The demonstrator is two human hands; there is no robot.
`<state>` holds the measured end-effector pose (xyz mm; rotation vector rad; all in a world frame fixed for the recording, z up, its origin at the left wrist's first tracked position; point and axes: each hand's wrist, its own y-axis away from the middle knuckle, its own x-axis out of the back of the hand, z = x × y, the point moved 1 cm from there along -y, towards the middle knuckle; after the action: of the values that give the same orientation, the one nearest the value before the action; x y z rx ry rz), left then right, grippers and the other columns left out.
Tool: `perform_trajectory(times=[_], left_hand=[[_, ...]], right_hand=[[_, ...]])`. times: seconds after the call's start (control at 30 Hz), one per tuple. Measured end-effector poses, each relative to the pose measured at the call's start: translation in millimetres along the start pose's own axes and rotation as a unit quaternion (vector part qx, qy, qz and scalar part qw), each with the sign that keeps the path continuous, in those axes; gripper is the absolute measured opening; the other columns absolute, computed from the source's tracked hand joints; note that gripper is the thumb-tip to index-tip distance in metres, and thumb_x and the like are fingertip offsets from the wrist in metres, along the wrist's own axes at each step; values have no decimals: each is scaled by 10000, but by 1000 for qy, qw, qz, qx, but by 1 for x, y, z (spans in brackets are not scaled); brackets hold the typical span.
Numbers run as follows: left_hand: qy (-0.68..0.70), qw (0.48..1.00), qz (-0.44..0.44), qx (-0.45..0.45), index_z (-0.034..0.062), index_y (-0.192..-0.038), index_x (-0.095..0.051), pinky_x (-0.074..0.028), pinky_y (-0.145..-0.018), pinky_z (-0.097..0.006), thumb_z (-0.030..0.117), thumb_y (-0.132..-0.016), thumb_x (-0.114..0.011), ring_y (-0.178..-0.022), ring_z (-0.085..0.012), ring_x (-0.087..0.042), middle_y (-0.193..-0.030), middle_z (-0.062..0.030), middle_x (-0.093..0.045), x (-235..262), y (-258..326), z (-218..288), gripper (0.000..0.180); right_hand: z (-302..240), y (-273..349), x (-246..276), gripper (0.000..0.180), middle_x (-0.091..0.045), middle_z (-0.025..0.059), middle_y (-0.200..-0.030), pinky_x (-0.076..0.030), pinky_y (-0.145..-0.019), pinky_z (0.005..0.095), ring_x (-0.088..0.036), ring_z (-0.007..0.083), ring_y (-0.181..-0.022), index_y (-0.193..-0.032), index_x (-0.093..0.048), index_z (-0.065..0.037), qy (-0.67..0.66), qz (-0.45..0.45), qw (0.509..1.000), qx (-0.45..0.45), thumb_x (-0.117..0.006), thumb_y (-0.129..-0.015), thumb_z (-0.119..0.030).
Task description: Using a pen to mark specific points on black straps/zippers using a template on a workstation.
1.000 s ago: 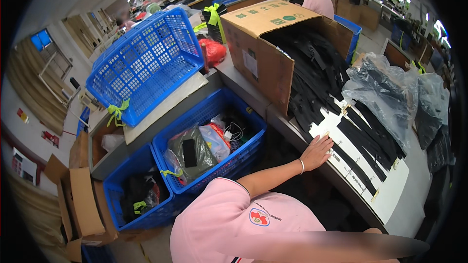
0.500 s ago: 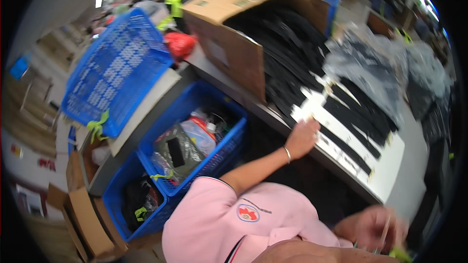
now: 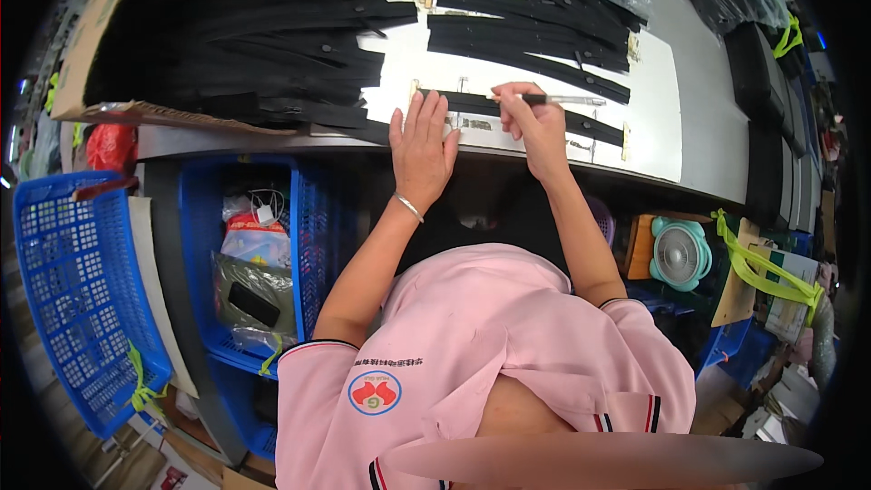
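My left hand (image 3: 422,143) lies flat, fingers spread, on the near end of a black strip (image 3: 581,123) that rests on a white board (image 3: 653,109) at the table's front edge. My right hand (image 3: 531,118) is closed around a thin silver pen (image 3: 567,100), its tip over the same strip. More black strips (image 3: 526,45) lie in rows on the board beyond my hands. I wear a bracelet on the left wrist and a pink shirt.
A cardboard box (image 3: 91,54) full of black strips (image 3: 254,27) stands at the left of the table. Below the table are blue crates (image 3: 308,236) with bagged items, a tipped blue basket (image 3: 63,299), and a small teal fan (image 3: 680,252) at right.
The view has swung down over the table. My left hand has stayed on the strip at the board's edge. My right hand has come up from below with the pen.
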<state>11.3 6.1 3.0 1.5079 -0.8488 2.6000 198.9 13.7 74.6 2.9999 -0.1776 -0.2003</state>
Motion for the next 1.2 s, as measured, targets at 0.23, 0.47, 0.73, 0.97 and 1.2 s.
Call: perform_trajectory(times=[0.23,0.47,0.73,0.97,1.2], left_hand=[[0,1000,-14,11,47,-1440,-552,-225,-1215,-516,219,-930,-689,-1452,-298,-437,-1488,-115,-544,1,0,0,555],[8,1000,-16,18,48,-1439,-556,-215,-1216,-508,223,-933,-681,-1451,-292,-442,-1493,-109,-544,3,0,1,550],[30,999,-22,36,105,-1483,-531,-201,-1219,-498,221,-956,-651,-1476,-272,-408,-1517,-72,-529,1,1,0,552],[11,999,-32,31,167,-1497,-547,-181,-1221,-491,234,-969,-638,-1481,-261,-397,-1521,-57,-522,2,0,1,540],[10,999,-36,34,162,-1486,-557,-185,-1220,-498,225,-954,-662,-1478,-268,-403,-1517,-57,-527,1,0,1,545]], right_hand=[[18,-26,-19,124,-691,12,-869,-475,-651,214,-589,40,-737,-1027,-687,-42,84,46,992,86,-712,-950,-136],[35,-31,-20,112,-685,8,-804,-486,-629,220,-604,47,-698,-950,-664,-40,201,43,976,75,-734,-927,-123],[41,-32,-21,130,-701,16,-779,-484,-597,229,-606,48,-655,-943,-666,-45,210,46,971,102,-731,-932,-157],[42,-31,-20,164,-679,25,-732,-483,-579,248,-603,75,-615,-949,-639,-50,249,34,962,111,-742,-933,-178],[45,-32,-21,161,-670,22,-700,-473,-557,248,-595,76,-593,-957,-635,-49,288,36,949,120,-739,-939,-170]])
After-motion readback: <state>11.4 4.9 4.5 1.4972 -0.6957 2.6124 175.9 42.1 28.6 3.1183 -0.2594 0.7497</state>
